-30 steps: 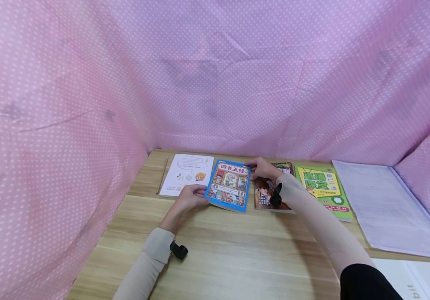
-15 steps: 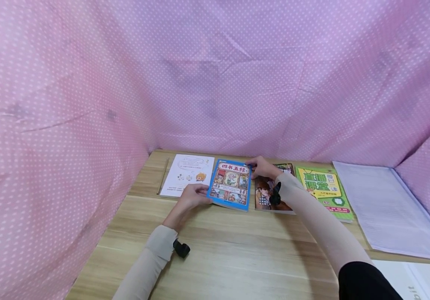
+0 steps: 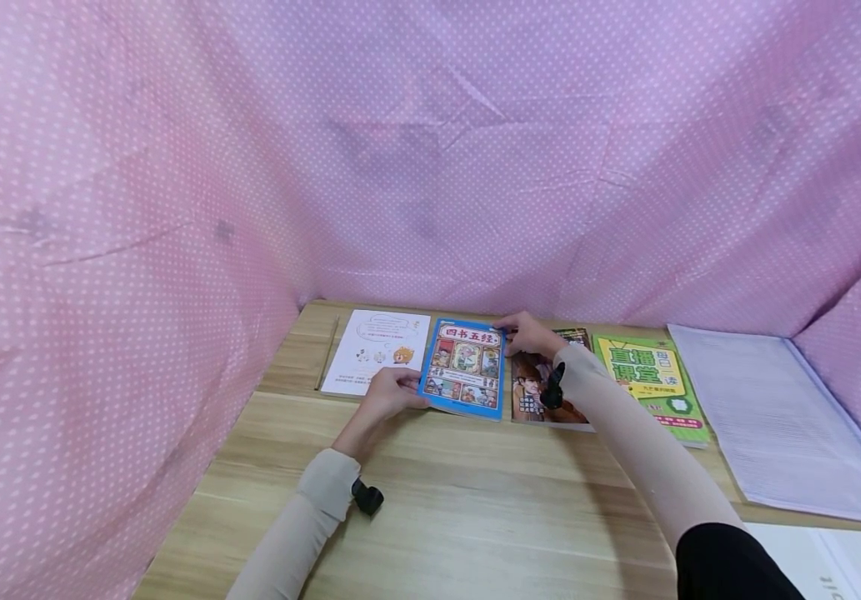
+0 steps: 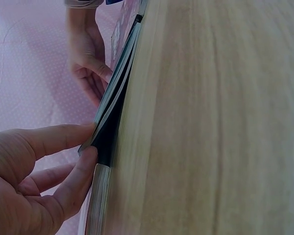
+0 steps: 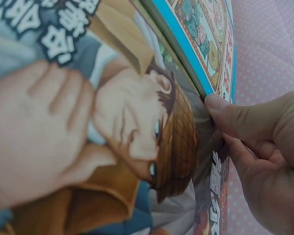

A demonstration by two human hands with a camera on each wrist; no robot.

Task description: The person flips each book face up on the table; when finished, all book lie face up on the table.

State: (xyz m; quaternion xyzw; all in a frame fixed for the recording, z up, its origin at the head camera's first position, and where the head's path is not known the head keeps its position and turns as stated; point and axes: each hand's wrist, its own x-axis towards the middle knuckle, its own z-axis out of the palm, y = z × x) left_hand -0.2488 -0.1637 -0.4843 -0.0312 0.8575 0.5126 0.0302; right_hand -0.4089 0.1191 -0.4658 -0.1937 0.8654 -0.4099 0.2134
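A blue-bordered comic book [image 3: 463, 368] lies on the wooden desk [image 3: 468, 508] between a white booklet [image 3: 376, 361] and a book with a brown-haired figure on its cover [image 3: 538, 392]. My left hand [image 3: 391, 392] pinches the blue book's near left corner, thumb and fingers [image 4: 68, 142] on its edge [image 4: 112, 103]. My right hand [image 3: 526, 334] pinches its far right corner, thumb [image 5: 235, 117] against the blue border [image 5: 186, 54]. The brown-haired cover [image 5: 112, 122] fills the right wrist view.
A green book [image 3: 651, 379] lies right of the brown-haired one, then a large white printed sheet [image 3: 775, 417]. More white paper [image 3: 843, 562] sits at the near right corner. A thin stick [image 3: 326, 361] lies left of the white booklet. Pink dotted cloth [image 3: 175, 208] walls the desk on three sides.
Both hands have shifted the blue book slightly to the right and squared it up, closer to the brown-haired book. Both hands keep their hold on its corners.
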